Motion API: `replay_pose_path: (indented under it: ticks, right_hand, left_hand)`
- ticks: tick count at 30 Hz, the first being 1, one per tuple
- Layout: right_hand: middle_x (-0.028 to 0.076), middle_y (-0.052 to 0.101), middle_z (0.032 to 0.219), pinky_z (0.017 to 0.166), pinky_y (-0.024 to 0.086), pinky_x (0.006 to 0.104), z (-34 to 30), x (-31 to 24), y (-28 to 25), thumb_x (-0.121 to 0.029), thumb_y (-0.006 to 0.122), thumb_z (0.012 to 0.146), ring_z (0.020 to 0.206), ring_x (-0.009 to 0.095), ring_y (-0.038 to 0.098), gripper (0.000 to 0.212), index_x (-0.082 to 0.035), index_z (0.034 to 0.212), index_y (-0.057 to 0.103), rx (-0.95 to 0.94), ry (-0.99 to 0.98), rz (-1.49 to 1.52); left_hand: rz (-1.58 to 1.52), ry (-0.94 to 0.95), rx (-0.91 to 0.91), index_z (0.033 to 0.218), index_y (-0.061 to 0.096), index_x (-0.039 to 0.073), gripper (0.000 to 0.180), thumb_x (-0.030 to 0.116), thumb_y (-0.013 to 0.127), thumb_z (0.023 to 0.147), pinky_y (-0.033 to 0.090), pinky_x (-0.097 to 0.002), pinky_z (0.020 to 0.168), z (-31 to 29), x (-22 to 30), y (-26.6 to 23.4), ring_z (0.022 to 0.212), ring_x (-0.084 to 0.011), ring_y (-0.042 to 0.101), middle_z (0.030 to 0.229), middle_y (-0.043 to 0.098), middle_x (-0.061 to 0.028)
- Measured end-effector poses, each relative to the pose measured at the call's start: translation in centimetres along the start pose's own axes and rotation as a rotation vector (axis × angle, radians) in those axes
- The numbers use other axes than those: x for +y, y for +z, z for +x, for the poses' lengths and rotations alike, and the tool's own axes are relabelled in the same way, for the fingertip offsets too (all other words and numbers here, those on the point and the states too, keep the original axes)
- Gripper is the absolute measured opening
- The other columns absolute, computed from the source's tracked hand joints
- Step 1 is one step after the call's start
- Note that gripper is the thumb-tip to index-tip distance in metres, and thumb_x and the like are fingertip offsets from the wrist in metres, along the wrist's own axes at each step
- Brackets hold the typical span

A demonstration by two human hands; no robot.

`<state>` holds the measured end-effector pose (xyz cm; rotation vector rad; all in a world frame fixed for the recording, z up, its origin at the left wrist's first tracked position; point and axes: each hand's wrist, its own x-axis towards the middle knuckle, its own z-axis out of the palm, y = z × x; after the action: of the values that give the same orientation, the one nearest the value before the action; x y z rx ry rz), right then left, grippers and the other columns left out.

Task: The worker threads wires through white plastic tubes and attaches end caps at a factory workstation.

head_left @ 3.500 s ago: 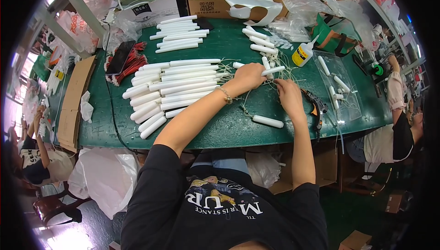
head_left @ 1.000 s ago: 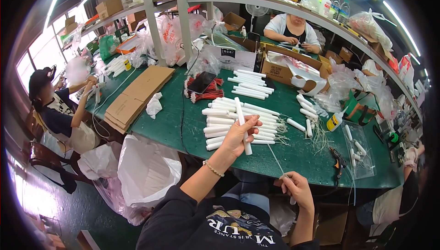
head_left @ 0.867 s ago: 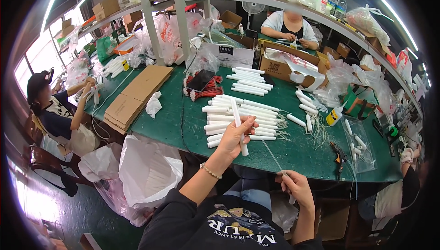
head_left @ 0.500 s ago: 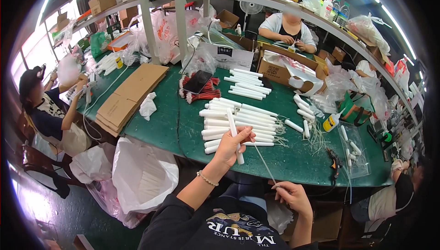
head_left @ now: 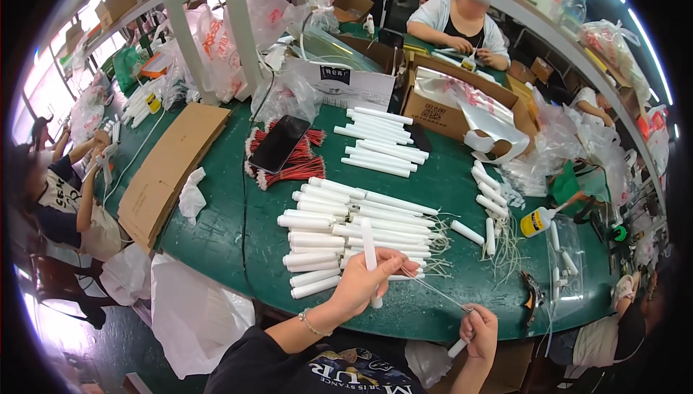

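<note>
My left hand [head_left: 361, 278] is closed around a slim white tube [head_left: 369, 242] that stands nearly upright, its fingertips also pinching a thin pale cord [head_left: 437, 291]. The cord runs taut down to my right hand [head_left: 478, 333], whose fingers are closed on its other end. A white tube piece [head_left: 457, 348] juts out below the right hand, mostly covered by the fingers. Just beyond my left hand lies a pile of white tubes [head_left: 314, 240], some with pale cords trailing from their right ends.
Farther back are a row of white tubes [head_left: 379, 141] and a dark phone [head_left: 280, 143] on red wire bundles [head_left: 310, 165]. Flat cardboard [head_left: 173, 170] lies left. Rightward are short tubes [head_left: 491, 199], a glue bottle [head_left: 535, 221] and orange-black pliers [head_left: 533, 296]. Other people work nearby.
The view has shifted. My right hand has moved closer to the left, the cord span between them looks shorter, and a white tube piece now shows below the right hand.
</note>
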<state>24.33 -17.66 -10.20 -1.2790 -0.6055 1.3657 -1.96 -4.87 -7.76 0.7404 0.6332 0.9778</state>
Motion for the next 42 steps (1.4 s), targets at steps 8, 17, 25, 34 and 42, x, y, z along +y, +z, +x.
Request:
replay_pose_path:
  ticks: [8, 17, 25, 34, 42]
  right_hand:
    - [0.0, 0.039, 0.056, 0.033, 0.025, 0.0185, 3.4, -0.1, -1.4, -0.016, 0.058, 0.088, 0.041, 0.006, 0.032, 0.017, 0.001, 0.09, 0.053, -0.029, -0.018, -0.056]
    - [0.004, 0.053, 0.066, 0.039, 0.032, 0.0179, -1.3, -0.7, 1.7, -0.01, 0.054, 0.092, 0.047, 0.007, 0.044, 0.012, 0.001, 0.094, 0.057, 0.088, -0.056, -0.2]
    - [0.005, 0.055, 0.068, 0.041, 0.035, 0.0199, -4.2, -1.4, 2.5, -0.013, 0.052, 0.095, 0.049, 0.008, 0.045, 0.016, 0.002, 0.097, 0.057, 0.147, -0.291, -0.191]
    - [-0.001, 0.043, 0.058, 0.033, 0.022, 0.0164, -5.0, -1.0, -0.8, -0.013, 0.052, 0.093, 0.04, 0.002, 0.031, 0.011, -0.002, 0.093, 0.054, 0.222, -0.585, -0.291]
    - [-0.001, 0.046, 0.064, 0.039, 0.023, 0.0154, -5.6, -5.0, 1.4, -0.008, 0.05, 0.094, 0.046, 0.001, 0.034, 0.011, -0.001, 0.097, 0.057, 0.23, -0.741, -0.429]
  left_hand:
    - [0.057, -0.032, 0.033, 0.094, 0.056, -0.002, 0.012, 0.01, 0.052, 0.093, 0.037, -0.0169, 0.042, 0.1, 0.5, 0.0, 0.085, -0.015, 0.065, 0.1, 0.066, -0.018]
    - [0.034, 0.108, -0.019, 0.098, 0.055, 0.002, 0.018, 0.02, 0.053, 0.095, 0.036, -0.0169, 0.042, -3.3, -0.4, 0.4, 0.085, -0.0113, 0.065, 0.1, 0.067, -0.0144]
    - [-0.023, 0.121, 0.018, 0.104, 0.053, 0.0, 0.02, 0.018, 0.052, 0.095, 0.035, -0.0149, 0.042, -7.0, -2.4, 0.5, 0.089, -0.0139, 0.065, 0.105, 0.066, -0.0141]
    - [0.06, 0.086, -0.041, 0.103, 0.054, 0.0, 0.018, 0.016, 0.051, 0.095, 0.036, -0.0151, 0.041, -8.7, -3.7, 0.5, 0.084, -0.0129, 0.066, 0.113, 0.063, -0.0143]
    - [0.259, 0.058, -0.125, 0.1, 0.057, -0.002, 0.014, 0.008, 0.053, 0.091, 0.039, -0.0141, 0.039, -8.1, -4.1, 0.1, 0.072, -0.0114, 0.066, 0.107, 0.064, -0.0174]
